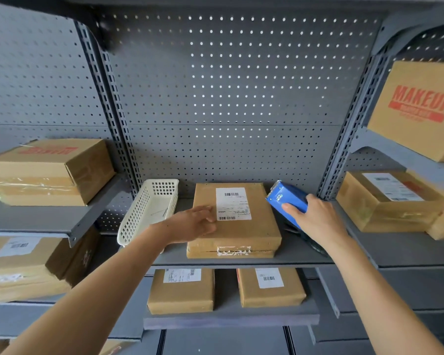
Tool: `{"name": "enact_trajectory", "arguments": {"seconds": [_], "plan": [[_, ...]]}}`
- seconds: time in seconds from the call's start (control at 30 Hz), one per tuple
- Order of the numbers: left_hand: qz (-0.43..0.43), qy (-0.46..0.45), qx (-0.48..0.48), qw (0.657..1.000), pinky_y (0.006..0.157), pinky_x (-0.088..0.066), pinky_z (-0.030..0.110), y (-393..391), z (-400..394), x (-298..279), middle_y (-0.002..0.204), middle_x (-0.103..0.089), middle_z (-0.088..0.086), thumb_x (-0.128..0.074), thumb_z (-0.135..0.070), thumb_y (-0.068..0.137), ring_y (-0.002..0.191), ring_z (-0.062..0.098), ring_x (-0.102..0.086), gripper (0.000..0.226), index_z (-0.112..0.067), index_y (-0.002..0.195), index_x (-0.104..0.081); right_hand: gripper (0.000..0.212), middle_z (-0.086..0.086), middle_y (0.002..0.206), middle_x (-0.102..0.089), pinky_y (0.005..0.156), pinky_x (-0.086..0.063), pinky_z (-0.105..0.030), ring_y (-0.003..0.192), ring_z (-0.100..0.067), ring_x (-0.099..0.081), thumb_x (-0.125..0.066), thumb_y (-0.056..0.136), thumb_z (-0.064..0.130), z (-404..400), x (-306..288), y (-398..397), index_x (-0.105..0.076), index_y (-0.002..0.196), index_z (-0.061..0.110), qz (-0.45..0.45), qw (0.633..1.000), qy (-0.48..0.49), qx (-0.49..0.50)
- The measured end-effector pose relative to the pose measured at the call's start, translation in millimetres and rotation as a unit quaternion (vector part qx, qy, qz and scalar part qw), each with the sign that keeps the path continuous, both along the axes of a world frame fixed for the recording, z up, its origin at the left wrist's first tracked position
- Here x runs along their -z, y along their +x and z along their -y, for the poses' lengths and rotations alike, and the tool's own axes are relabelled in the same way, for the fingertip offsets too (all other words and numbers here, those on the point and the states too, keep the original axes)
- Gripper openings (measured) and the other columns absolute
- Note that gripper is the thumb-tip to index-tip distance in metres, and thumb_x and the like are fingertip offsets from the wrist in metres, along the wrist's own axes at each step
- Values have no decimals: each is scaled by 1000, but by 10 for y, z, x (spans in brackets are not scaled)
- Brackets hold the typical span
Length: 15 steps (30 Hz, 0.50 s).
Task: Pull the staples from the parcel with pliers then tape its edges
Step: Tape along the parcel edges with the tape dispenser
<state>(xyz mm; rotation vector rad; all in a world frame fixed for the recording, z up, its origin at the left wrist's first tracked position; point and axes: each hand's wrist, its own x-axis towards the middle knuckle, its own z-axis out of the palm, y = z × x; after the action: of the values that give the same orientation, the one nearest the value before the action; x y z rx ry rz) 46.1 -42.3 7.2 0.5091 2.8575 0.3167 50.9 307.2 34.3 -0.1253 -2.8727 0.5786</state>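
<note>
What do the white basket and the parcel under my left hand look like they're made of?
The basket looks like moulded plastic, off-white and matt; its evenly gridded walls suggest this. The parcel looks like brown corrugated cardboard, matt, with a white paper label on top.

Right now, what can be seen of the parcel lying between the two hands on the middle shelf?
The parcel is a flat brown cardboard box lying on the grey shelf. A white label with barcodes sits on its top face, and torn white tape remnants show along the near edge. The left hand rests on its left side. The right hand holds a blue tape dispenser just beside its right edge. A white basket stands to its left.
</note>
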Motion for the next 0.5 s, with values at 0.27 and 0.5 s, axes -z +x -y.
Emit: {"name": "enact_trajectory", "arguments": {"seconds": [0.27,0.5], "plan": [[-70,2,-48,996,90,-45,31,10,-164,81,136,-50,-6,-41,-40,107,114,23,-61,28,-27,123,-60,54,-16,102,-70,76,-56,-42,92,-37,-68,-64,95,60,-337,201,-595,-56,104,7,35,997,68,-11],[-84,11,-72,994,94,-44,34,13,-257,113,115,-47,-9,-44,-41,104,117,21,-54,15,-31,106,-54,47,-12,110,-66,72,-44,-36,89,-29,-57,-67,98,52,-512,367,-908,-48,104,10,100,991,81,-26]]}}
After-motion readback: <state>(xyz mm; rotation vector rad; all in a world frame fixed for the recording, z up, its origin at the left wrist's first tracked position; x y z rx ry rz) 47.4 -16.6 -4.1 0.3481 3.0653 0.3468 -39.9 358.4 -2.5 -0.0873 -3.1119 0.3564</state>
